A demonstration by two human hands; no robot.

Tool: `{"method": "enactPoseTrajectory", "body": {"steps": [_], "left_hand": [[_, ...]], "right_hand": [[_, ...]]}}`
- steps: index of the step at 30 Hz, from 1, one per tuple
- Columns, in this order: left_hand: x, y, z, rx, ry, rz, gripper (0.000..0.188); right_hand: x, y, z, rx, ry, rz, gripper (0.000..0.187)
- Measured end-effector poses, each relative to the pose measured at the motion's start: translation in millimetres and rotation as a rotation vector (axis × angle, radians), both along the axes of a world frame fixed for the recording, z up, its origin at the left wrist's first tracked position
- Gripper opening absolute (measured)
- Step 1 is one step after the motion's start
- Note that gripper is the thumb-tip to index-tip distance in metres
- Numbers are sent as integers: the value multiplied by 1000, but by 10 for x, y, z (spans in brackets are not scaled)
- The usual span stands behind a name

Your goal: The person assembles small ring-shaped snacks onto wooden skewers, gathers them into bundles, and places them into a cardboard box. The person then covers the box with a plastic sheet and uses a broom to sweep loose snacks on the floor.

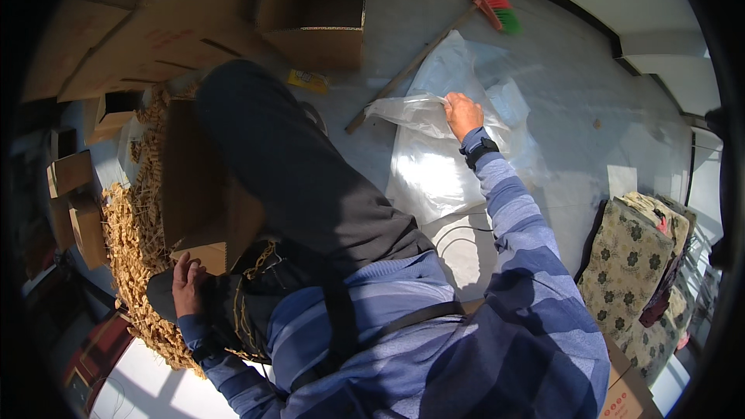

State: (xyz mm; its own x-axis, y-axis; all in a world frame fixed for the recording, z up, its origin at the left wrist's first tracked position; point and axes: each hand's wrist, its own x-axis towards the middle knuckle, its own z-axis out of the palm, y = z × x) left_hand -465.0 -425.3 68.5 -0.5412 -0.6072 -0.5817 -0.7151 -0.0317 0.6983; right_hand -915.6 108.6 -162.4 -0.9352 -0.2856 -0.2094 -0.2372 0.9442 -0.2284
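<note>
My right hand (463,114) is closed on the edge of a clear plastic bag (438,159). The bag lies spread over the floor, with its gathered edge pulled up to the left of my fingers. Pale bluish plastic (508,101) lies beside and under it. My left hand (186,283) rests by my bent left knee with its fingers apart, holding nothing I can see. Just beyond it stands an open cardboard box (194,186). Left of the box heaps a pile of tan, knotted, braid-like strands (128,240). A few similar strands (260,264) hang over my left leg.
A broom (489,0) with red and green bristles lies beyond the bag. Large cardboard boxes (310,46) stand at the far left, near a small yellow packet (308,81). Smaller cartons (71,174) sit at the left. Flowered fabric (628,252) is at the right.
</note>
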Motion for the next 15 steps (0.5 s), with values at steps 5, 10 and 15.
{"method": "enactPoseTrajectory", "body": {"steps": [5, 10, 15], "left_hand": [[-49, 8, -12, -11, 11, -12, 49], [-93, 31, 28, -3, -9, 7, 49], [-137, 44, 5, -35, -63, -10, 50]], "right_hand": [[-828, 221, 238, -5, 219, -170, 23], [-1094, 330, 527, -16, 533, -266, 25], [-298, 161, 449, -264, -58, -111, 39]]}}
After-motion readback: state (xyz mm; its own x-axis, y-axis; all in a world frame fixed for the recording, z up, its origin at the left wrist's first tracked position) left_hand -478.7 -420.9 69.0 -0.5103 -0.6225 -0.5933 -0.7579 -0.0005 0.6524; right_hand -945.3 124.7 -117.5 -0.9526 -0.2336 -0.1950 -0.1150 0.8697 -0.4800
